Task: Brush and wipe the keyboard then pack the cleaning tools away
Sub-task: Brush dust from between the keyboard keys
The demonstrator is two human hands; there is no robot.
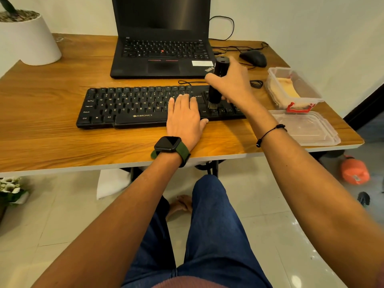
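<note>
Black brush upright in our right hand, fingers wrapped round it; left hand flat, steadying the keyboard; we should sweep bristles lightly between key rows

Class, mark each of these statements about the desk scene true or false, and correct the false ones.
1. The right hand grips an upright black cylindrical brush with its bristles on the black external keyboard. True.
2. The left hand holds a cloth. False: it lies flat on the keys, holding nothing.
3. The clear plastic lid is snapped onto the clear plastic container. False: the lid lies on the wooden desk, nearer than the container.
4. A folded yellow cloth sits in the container. True.
5. The black laptop is closed. False: it is open, its screen dark.
</note>
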